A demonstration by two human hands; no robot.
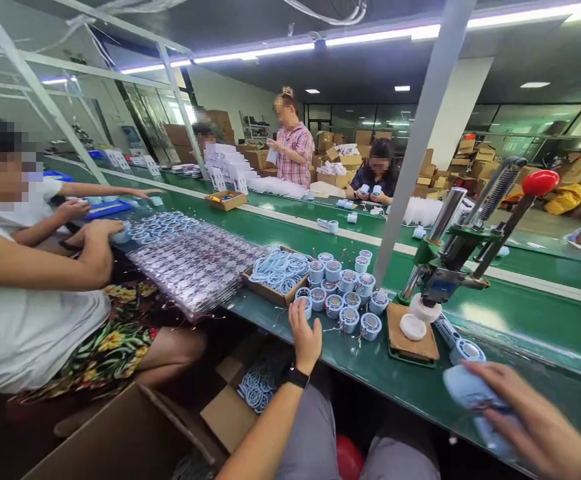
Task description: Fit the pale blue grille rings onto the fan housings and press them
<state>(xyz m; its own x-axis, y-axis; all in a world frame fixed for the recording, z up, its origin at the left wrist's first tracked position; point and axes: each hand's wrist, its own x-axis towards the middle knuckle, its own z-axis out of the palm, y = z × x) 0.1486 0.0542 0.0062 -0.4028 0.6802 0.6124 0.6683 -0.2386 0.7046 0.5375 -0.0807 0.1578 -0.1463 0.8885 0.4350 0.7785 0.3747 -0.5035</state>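
My left hand (pixel 305 339) is at the front left of a cluster of light-blue round motor housings (pixel 349 319) with thin wires. Its fingers and thumb are about the nearest-left housing (pixel 302 301), which still stands on the table. At the lower right, my right hand (pixel 530 413) is closed on a light-blue plastic housing (pixel 463 387), smeared by motion; a second blue part shows under the fingers. Just beyond it lies a light-blue piece with a round head (pixel 468 351). A hand press (pixel 435 273) with a red knob stands between my hands, a white round die (pixel 413 327) on its base.
Left of the housings are a box of light-blue rings (pixel 279 272) and stacked clear-wrapped sheets (pixel 195 267). A metal post (pixel 410 133) rises behind the housings. Co-workers sit to my left and across the green table (pixel 280 230). Open cartons (pixel 230 410) stand below.
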